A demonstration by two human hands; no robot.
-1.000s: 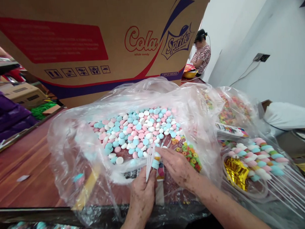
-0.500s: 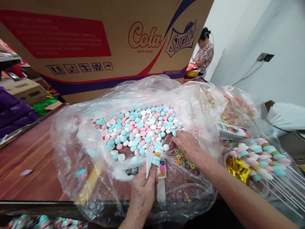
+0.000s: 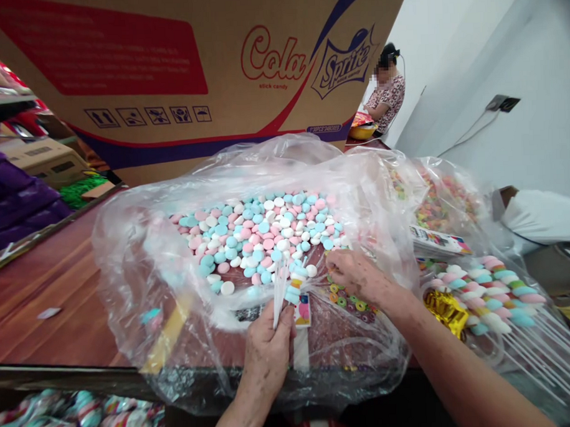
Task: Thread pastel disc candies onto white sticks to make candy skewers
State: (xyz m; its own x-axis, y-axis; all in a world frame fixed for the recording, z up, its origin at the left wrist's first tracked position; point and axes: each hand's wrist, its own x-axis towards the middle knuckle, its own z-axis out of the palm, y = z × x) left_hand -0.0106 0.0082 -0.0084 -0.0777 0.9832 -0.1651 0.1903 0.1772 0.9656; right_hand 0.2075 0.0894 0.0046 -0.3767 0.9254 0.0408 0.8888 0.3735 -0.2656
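Observation:
My left hand (image 3: pixel 268 348) is closed round a bundle of thin white sticks (image 3: pixel 279 288). On one stick beside the bundle, several blue, white and yellow-orange candies (image 3: pixel 294 288) are threaded. My right hand (image 3: pixel 357 274) hovers at the right side of the candy pile, fingers curled together; what they hold, if anything, is hidden. Just under it lie small ring candies (image 3: pixel 346 301) in green, orange and purple. Ahead, a pile of pink, blue and white round candies (image 3: pixel 262 233) spreads inside a clear plastic bag (image 3: pixel 137 268) lying open on the table.
Finished candy sticks (image 3: pixel 493 293) and gold ties (image 3: pixel 445 314) lie at the right. Behind the bag stands a big cardboard box (image 3: pixel 225 116). Wrapped candies (image 3: pixel 81 417) fill a container below the table edge (image 3: pixel 61 371). A person (image 3: pixel 388 98) works at the back right.
My right hand has drawn slightly right and down from the pile's edge towards the ring candies, its fingers more curled. My left hand keeps the sticks in nearly the same place.

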